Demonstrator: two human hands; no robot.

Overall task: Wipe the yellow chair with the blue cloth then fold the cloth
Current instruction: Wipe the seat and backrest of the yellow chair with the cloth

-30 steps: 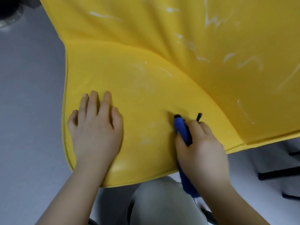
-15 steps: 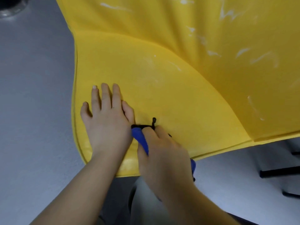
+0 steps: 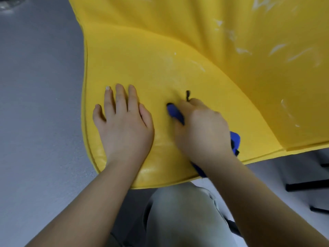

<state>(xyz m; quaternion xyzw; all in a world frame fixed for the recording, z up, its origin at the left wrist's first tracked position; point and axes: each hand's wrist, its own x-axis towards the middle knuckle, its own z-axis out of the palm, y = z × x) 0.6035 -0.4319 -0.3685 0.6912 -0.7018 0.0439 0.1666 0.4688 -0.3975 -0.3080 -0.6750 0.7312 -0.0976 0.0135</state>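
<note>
The yellow chair (image 3: 178, 56) fills most of the head view, its seat in front of me and its backrest rising at the upper right with white smears on it. My left hand (image 3: 124, 122) rests flat on the seat's left front, fingers straight. My right hand (image 3: 201, 129) grips the bunched blue cloth (image 3: 175, 113) and presses it onto the seat just right of the left hand. Blue folds stick out past the thumb, beside the wrist and under the forearm; a black loop pokes up above the fingers. Most of the cloth is hidden under the hand.
Grey floor (image 3: 35, 104) lies left of the chair. My knee in light trousers (image 3: 181, 216) sits below the seat's front edge. Black bars (image 3: 306, 186) of some furniture frame lie on the floor at the right.
The right hand swept the cloth left across the seat until it met the left hand, then moved back a little to the right. The left hand stayed flat on the seat.
</note>
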